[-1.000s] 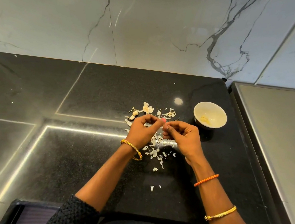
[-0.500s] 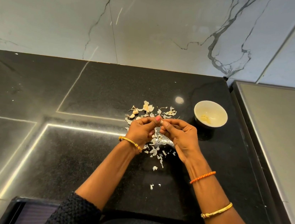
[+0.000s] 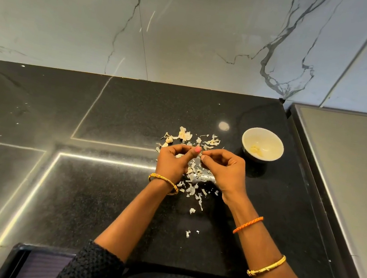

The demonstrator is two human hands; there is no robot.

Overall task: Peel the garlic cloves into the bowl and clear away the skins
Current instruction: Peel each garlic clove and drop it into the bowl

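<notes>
My left hand [image 3: 172, 163] and my right hand [image 3: 225, 173] meet fingertip to fingertip above the black counter, pinching a small garlic clove [image 3: 199, 154] that is mostly hidden between thumbs and fingers. Papery garlic skins [image 3: 192, 182] lie scattered under and behind the hands. Unpeeled cloves [image 3: 169, 140] sit at the pile's far left. A white bowl [image 3: 264, 135] stands to the right of the hands, with a few peeled cloves [image 3: 256, 150] inside.
The black speckled counter [image 3: 101, 198] spreads wide to the left. A marble wall [image 3: 190, 35] rises behind it. A grey raised surface [image 3: 347, 170] borders the counter on the right. Stray skin bits [image 3: 188, 233] lie near the front edge.
Both hands have drawn closer together and shifted slightly away from me; the fingertips now meet on the clove. Bowl and skins have not moved.
</notes>
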